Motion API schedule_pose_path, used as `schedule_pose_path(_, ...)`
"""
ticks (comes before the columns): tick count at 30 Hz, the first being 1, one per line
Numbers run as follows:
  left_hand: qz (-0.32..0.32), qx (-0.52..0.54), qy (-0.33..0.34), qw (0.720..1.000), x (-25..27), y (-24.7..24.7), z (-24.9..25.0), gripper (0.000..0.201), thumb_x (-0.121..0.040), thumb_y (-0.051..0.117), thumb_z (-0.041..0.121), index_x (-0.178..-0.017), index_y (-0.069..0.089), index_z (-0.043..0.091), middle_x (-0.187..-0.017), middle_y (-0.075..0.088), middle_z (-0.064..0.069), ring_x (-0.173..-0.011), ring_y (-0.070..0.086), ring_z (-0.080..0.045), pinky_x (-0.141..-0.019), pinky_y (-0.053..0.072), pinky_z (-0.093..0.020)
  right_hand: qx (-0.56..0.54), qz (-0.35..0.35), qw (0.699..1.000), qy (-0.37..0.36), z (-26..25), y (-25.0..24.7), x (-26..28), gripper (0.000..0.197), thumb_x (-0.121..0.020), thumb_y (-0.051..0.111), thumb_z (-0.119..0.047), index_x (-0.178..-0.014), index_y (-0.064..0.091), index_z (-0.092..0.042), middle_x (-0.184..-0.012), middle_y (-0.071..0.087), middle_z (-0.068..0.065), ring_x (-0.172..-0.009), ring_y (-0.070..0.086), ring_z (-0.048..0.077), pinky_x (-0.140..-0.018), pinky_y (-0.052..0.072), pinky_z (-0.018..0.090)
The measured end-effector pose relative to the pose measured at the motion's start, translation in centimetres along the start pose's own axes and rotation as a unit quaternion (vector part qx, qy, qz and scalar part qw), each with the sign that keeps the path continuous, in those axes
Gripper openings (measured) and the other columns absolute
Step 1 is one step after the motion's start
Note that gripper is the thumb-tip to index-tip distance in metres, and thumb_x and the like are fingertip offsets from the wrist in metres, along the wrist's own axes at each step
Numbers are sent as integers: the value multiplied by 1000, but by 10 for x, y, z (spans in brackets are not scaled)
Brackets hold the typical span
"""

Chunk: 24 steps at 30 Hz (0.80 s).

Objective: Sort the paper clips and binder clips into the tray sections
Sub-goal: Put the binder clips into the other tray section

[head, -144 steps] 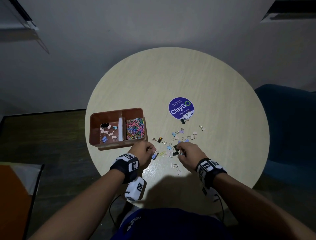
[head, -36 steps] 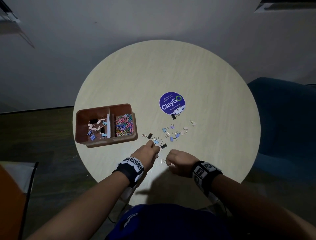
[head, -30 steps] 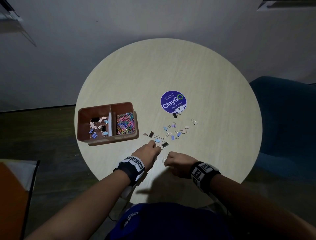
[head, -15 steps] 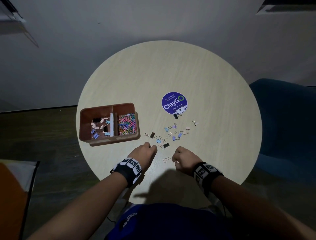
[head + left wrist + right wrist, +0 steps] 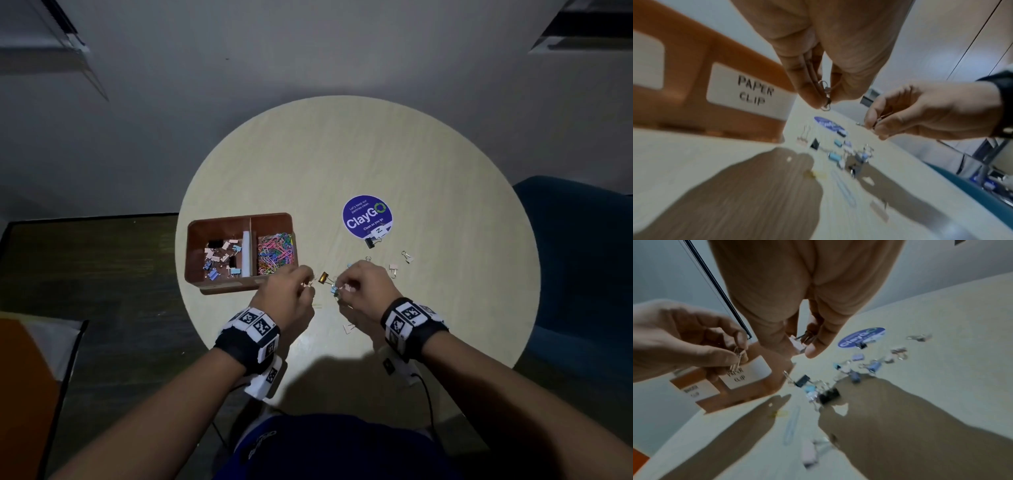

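The brown two-section tray (image 5: 274,216) sits at the table's left; its left section holds binder clips (image 5: 221,258), its right section coloured paper clips (image 5: 275,255). My left hand (image 5: 308,284) hovers by the tray's near right corner and pinches a small binder clip (image 5: 826,95) by its wire handles. My right hand (image 5: 342,287) is close beside it and pinches a pale pink binder clip (image 5: 797,344). Loose binder clips (image 5: 394,269) lie beyond and under the hands, a black one (image 5: 323,277) between them. A yellow paper clip (image 5: 779,413) and a blue paper clip (image 5: 791,426) lie below.
A purple round sticker (image 5: 366,216) is on the round table (image 5: 376,154), with a black binder clip (image 5: 371,242) at its near edge. The tray front carries a "PAPER CLIP" label (image 5: 752,94). A blue chair (image 5: 582,257) stands at the right.
Both hands have lifted off the table and moved forward over the loose clips, closer together, each now with a binder clip pinched in its fingertips.
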<state>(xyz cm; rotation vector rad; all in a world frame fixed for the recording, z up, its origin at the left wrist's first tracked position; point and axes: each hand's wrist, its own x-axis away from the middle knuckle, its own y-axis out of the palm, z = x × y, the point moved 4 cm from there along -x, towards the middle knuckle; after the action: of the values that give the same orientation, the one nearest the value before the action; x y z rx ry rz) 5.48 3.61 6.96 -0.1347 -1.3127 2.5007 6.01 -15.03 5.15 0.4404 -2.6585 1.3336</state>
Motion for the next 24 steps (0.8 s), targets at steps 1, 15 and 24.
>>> schedule_pose_path(1, 23, 2, 0, 1000, -1, -11, -2, 20, -82, 60, 17, -101, 64, 13, -94, 63, -7, -84, 59, -26, -72, 52, -34, -7, 9, 1000, -12, -12, -2, -6, 12, -77, 72, -17, -88, 74, -22, -94, 61, -1, -84, 57, 12, -75, 41, 15)
schedule_pose_path(15, 133, -64, -151, 977, 7, -118, -102, 24, -85, 67, 17, -108, 69, 14, -103, 65, -12, -90, 62, -29, -75, 49, -35, -4, -29, 989, -147, -174, 28, -84, 31, -84, 71, -27, -114, 68, -23, -114, 64, 3, -106, 59, 18, -95, 47, 33)
schedule_pose_path(24, 81, -37, -57, 994, 1, -83, -57, 14, -88, 62, 13, -100, 70, 11, -97, 65, -9, -89, 60, -25, -77, 48, -31, -45, 82, 996, 0, -52, -22, -52, 9, -89, 63, -13, -91, 71, -18, -95, 67, -1, -74, 63, 10, -77, 54, 27)
